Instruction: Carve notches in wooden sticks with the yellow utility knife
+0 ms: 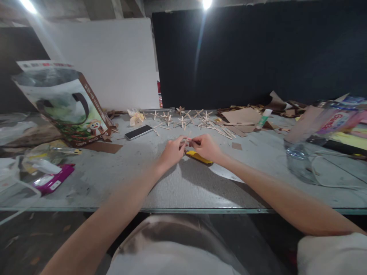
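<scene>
My left hand (172, 152) and my right hand (208, 147) meet over the middle of the table, fingertips almost touching. Both are closed in a pinch on thin wooden sticks (187, 140), partly hidden by my fingers. A small red bit shows at the right fingertips; what it is I cannot make out. Just under my hands lies a yellow and black tool (200, 157), its left end covered. Beyond them, several crossed-stick shapes (182, 121) stand and lie with loose wooden sticks (226, 132).
A phone (138, 132) lies left of the sticks. A large printed bag (69, 110) and a purple pack (54, 179) stand left. Cardboard pieces (242, 115), a glue stick (264, 118) and a plastic bottle (312, 126) are on the right. The table edge (200, 210) runs in front.
</scene>
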Demonstrator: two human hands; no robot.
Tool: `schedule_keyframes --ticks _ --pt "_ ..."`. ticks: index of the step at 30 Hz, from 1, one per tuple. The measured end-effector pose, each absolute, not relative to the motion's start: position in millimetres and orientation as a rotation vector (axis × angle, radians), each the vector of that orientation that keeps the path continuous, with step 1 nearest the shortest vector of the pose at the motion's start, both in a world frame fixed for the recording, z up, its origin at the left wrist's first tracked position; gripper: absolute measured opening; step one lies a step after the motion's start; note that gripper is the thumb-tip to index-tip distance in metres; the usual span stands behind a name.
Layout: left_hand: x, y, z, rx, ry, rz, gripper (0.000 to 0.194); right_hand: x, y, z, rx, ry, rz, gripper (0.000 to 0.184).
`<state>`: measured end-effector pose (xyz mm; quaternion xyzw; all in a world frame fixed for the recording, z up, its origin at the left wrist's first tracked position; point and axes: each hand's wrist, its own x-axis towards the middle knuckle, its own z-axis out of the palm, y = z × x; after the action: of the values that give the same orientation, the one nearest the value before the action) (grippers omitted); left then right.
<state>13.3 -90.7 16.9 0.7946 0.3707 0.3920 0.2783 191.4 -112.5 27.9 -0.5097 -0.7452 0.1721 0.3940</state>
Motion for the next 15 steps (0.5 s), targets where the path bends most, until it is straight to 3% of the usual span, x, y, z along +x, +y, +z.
schedule_keyframes --ticks 11,15 --pt "22.6 -94.0 12.5 2.144 1.073 1.031 0.036 189.3 -109.9 27.3 -1.329 -1.921 0.367 0.041" --pt "21.0 -92.6 18.5 2.237 1.153 1.025 0.031 189.3 -109.3 26.3 -1.357 -1.976 0.325 0.041"
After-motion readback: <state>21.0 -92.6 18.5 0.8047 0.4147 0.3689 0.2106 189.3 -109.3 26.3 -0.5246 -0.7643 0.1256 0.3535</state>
